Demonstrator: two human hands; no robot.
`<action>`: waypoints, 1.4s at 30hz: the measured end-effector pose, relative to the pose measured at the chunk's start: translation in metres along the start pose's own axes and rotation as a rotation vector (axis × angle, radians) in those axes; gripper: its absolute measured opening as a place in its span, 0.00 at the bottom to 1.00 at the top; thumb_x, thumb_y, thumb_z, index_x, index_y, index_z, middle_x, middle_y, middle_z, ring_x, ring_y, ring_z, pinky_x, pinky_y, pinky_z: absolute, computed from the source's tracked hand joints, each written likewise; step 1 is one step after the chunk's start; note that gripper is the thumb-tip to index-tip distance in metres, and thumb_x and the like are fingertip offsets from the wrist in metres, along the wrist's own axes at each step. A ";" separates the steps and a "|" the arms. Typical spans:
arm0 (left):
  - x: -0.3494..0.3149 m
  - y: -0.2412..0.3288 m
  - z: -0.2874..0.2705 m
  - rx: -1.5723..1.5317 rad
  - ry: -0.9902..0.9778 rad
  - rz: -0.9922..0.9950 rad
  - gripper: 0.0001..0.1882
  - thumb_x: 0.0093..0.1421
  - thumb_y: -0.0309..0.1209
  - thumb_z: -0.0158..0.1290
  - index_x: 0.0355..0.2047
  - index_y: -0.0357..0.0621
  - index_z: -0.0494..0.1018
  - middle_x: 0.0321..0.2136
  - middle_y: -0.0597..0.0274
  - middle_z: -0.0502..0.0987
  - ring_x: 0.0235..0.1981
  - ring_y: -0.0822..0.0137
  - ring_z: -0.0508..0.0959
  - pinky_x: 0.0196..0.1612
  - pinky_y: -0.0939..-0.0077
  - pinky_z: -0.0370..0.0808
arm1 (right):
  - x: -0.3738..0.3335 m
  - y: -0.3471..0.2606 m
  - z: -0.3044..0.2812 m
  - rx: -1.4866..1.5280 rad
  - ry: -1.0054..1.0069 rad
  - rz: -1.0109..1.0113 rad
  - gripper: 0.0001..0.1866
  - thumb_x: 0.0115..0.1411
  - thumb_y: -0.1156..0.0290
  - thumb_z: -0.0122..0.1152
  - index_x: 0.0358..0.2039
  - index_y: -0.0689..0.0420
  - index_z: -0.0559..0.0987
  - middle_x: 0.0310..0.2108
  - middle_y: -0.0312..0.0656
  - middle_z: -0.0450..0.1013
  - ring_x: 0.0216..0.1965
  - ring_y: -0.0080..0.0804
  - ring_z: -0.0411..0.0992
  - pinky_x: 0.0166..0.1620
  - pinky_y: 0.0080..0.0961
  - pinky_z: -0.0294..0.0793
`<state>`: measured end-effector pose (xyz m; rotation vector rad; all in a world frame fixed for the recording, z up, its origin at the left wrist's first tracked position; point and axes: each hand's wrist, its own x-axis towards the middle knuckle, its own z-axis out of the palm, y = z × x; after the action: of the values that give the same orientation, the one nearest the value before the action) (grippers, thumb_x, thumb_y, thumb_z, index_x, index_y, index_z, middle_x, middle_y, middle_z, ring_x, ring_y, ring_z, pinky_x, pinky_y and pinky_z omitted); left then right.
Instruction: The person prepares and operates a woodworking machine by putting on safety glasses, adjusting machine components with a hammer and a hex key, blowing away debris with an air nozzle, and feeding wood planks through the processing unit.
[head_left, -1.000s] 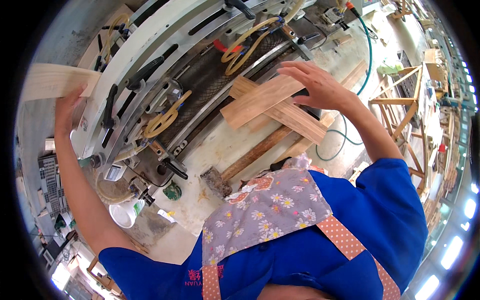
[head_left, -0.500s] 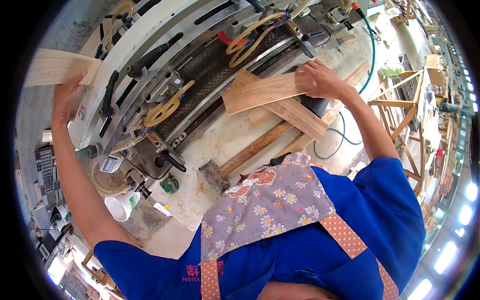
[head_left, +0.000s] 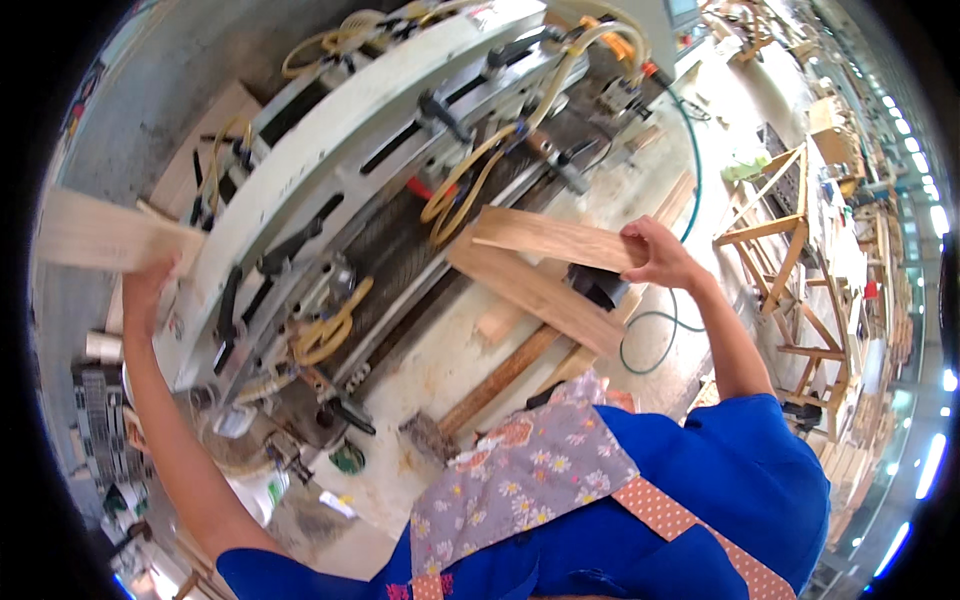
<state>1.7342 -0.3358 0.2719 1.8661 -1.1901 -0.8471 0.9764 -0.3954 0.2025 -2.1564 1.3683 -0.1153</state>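
My left hand (head_left: 150,285) is closed on the near edge of a pale wooden board (head_left: 110,238) at the far left, beyond the machine's white frame. My right hand (head_left: 662,256) pinches the right end of a narrow wooden plank (head_left: 560,238), with the thumb on one side and the fingers on the other. Below that plank a second plank (head_left: 545,298) slants toward me; their left ends meet or overlap, and I cannot tell whether they touch. A hammer (head_left: 498,382) with a wooden handle and a worn block head lies nearer to me.
The machine's white curved frame (head_left: 310,150) crosses the view, with black levers and yellow hoses (head_left: 335,325). A dark belt runs beside the pale worktop (head_left: 390,480). A white bucket (head_left: 265,492) stands lower left. A teal hose (head_left: 690,150) and wooden racks (head_left: 790,230) are at right.
The view has shifted, so the machine sits further right and lower. The right-hand plank has swung from crossing the second plank to a V shape with it. Both hands keep their holds.
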 end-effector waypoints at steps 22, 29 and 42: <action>-0.008 -0.004 -0.015 0.104 0.178 -0.145 0.33 0.46 0.31 0.65 0.52 0.40 0.65 0.44 0.62 0.73 0.44 0.68 0.74 0.45 0.75 0.71 | 0.014 0.086 -0.007 -0.093 0.051 0.093 0.28 0.47 0.60 0.68 0.49 0.54 0.72 0.43 0.47 0.68 0.48 0.45 0.67 0.51 0.36 0.67; -0.005 0.006 -0.005 -0.063 0.139 -0.218 0.23 0.53 0.32 0.61 0.47 0.37 0.70 0.44 0.61 0.73 0.44 0.70 0.74 0.47 0.78 0.73 | -0.003 0.074 0.003 -0.130 -0.057 0.036 0.37 0.42 0.61 0.71 0.54 0.55 0.67 0.46 0.45 0.68 0.51 0.45 0.63 0.54 0.34 0.64; -0.014 0.025 0.011 -0.026 0.143 -0.204 0.22 0.53 0.33 0.61 0.45 0.32 0.71 0.42 0.58 0.75 0.44 0.69 0.75 0.50 0.79 0.72 | -0.041 0.000 0.062 -0.099 0.038 -0.118 0.29 0.40 0.56 0.71 0.41 0.54 0.71 0.36 0.44 0.68 0.41 0.43 0.67 0.43 0.36 0.69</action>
<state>1.7099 -0.3325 0.2895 2.0148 -0.9081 -0.8184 0.9801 -0.3344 0.1607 -2.3286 1.2924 -0.1372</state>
